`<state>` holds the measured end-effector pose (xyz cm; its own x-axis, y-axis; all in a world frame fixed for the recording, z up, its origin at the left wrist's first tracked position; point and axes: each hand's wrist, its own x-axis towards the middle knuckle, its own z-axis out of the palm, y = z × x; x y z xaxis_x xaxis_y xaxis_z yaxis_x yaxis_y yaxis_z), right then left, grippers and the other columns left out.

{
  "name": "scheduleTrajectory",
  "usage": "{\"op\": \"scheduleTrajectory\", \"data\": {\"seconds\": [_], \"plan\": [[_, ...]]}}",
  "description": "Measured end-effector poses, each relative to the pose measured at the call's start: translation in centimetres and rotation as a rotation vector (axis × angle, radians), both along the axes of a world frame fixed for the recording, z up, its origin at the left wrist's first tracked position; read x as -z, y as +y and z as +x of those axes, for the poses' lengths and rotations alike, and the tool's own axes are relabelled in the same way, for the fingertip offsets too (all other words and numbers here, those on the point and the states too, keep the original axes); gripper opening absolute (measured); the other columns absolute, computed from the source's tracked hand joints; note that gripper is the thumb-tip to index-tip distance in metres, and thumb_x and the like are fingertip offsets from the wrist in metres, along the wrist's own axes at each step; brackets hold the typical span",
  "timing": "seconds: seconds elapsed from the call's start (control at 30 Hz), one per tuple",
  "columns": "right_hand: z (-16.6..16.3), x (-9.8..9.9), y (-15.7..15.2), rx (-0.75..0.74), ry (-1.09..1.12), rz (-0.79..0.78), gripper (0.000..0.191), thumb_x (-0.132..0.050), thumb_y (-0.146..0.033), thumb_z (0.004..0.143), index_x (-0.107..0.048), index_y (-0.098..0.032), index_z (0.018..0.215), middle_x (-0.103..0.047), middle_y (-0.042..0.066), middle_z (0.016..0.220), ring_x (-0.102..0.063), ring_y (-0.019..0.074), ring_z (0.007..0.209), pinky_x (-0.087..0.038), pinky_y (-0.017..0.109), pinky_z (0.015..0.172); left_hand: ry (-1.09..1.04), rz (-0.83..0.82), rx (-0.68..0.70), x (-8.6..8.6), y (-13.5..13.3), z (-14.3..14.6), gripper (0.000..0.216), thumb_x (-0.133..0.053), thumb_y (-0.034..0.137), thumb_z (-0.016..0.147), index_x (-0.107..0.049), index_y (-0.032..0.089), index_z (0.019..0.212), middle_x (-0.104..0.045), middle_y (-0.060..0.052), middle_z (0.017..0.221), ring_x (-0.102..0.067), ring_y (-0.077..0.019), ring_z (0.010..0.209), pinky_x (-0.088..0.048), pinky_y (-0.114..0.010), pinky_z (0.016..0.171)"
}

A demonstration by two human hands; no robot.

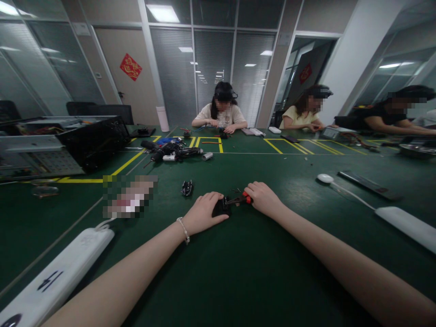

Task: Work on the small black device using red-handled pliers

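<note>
While your left hand [206, 212] curls low over the green counter [259, 272], a small black blocky part [221, 209] sits at its fingertips, pinched between your thumb on the near side and your fingers on the far side. Your right hand [263, 198] is clamped on a pair of dark metal pliers with red handles [240, 199], which point left from your fist towards that part. The part therefore lies between your two hands, touching the left and apart from the right, with the pliers bridging the gap. Their tips reach the part's right-hand edge, but the contact is too small for you to tell whether they grip anything. Your hands stand near each other without touching.

Just beyond the pliers, you have a few thin dark loose bits [235, 190] on the counter. Left of the part and a little farther off, a second small black piece with pale metallic edges [186, 188] lies near your left fingers, untouched. You wear a silver-coloured beaded bracelet [184, 230] on your left wrist. Well beyond your left hand is a tangled heap of black and blue cables [173, 149]. To your left, a long white power strip with dark marker writing [64, 268] lies beside your forearm; to your right, a white rectangular bar with a cable [408, 222] lies well apart from your hand.
</note>
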<state>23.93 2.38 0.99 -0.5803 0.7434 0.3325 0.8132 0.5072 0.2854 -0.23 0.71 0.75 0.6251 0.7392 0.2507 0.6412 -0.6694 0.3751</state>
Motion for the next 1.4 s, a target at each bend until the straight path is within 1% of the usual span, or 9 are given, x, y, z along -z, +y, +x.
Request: {"op": "scheduleTrajectory", "data": {"seconds": [0.2,1.07,1.2,1.4], "plan": [[0.08,0.13,0.13,0.001,-0.016,-0.010,0.023,-0.044,-0.004,0.068,-0.056,-0.013,0.084,-0.055,0.008,0.083,-0.045,0.0175,0.076,-0.032,0.028,0.068,-0.002,0.023,0.007,0.16,0.02,0.02,0.051,-0.053,0.050,0.076,-0.040,0.020,0.115,-0.048,-0.007,0.116,-0.046,-0.0249,0.106,-0.036,-0.039,0.089],[-0.05,0.05,0.01,0.007,0.003,0.004,0.021,-0.043,-0.006,0.071,-0.056,-0.013,0.085,-0.055,0.008,0.083,-0.046,0.0174,0.076,-0.033,0.028,0.068,0.003,-0.006,0.003,0.05,0.12,-0.08,0.052,-0.052,0.052,0.076,-0.040,0.021,0.117,-0.048,-0.007,0.118,-0.046,-0.0249,0.106,-0.036,-0.040,0.089],[-0.10,0.04,-0.01,0.018,-0.018,0.017,0.021,-0.043,-0.005,0.070,-0.056,-0.013,0.083,-0.055,0.008,0.082,-0.046,0.0179,0.075,-0.032,0.029,0.068,0.006,-0.003,0.001,0.00,0.08,-0.02,0.051,-0.052,0.051,0.075,-0.041,0.022,0.115,-0.048,-0.007,0.116,-0.046,-0.0247,0.106,-0.036,-0.039,0.088],[-0.06,0.05,-0.08,0.014,-0.015,0.014,0.021,-0.044,-0.005,0.069,-0.056,-0.013,0.084,-0.055,0.008,0.082,-0.046,0.0175,0.075,-0.032,0.028,0.068,-0.005,-0.004,0.006,-0.07,-0.01,0.04,0.051,-0.052,0.051,0.076,-0.041,0.021,0.115,-0.048,-0.007,0.117,-0.046,-0.0244,0.106,-0.036,-0.039,0.089]]}}
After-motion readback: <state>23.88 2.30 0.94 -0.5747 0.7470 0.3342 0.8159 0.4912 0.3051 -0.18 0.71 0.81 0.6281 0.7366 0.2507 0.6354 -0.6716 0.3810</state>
